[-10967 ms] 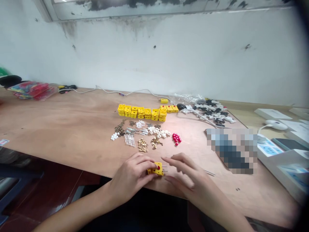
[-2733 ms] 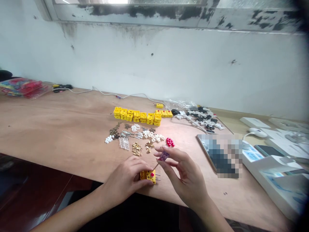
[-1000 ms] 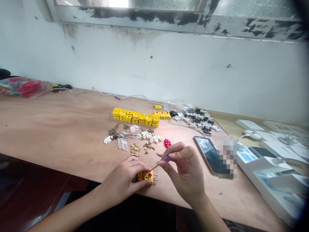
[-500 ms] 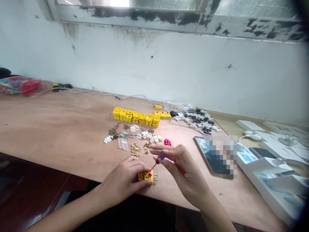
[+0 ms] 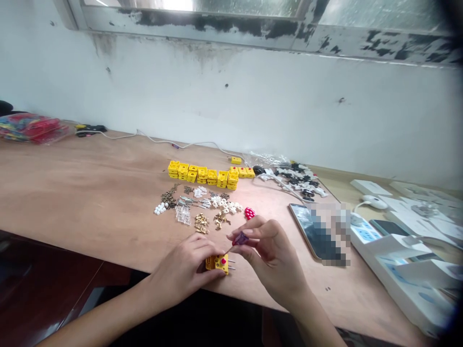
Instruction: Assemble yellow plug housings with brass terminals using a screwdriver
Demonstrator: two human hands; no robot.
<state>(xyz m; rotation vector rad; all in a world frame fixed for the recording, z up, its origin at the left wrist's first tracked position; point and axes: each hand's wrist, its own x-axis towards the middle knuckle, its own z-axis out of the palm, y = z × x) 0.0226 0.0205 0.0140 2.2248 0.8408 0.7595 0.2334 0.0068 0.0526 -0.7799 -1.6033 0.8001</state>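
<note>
Near the front edge of the table, my left hand [image 5: 188, 262] grips a yellow plug housing [image 5: 219, 270] between thumb and fingers. The housing has a red button on its face, and two metal pins stick out to the right. My right hand [image 5: 271, 255] pinches the purple and red handle of a small screwdriver [image 5: 240, 238]. Its thin shaft slants down to the left and meets the upper edge of the housing close to my left fingertips; the tip itself is too small to make out.
Beyond my hands lie brass pieces [image 5: 201, 222], white plastic parts [image 5: 226, 204], red buttons [image 5: 249, 213] and stacked yellow housings [image 5: 197, 173]. To the right are a phone [image 5: 307, 231] and a white power strip [image 5: 390, 274]. A cable runs along the wall.
The fingers of my right hand have closed further around the screwdriver handle, the raised ones coming down onto it. My left hand still holds the plug housing in nearly the same place.
</note>
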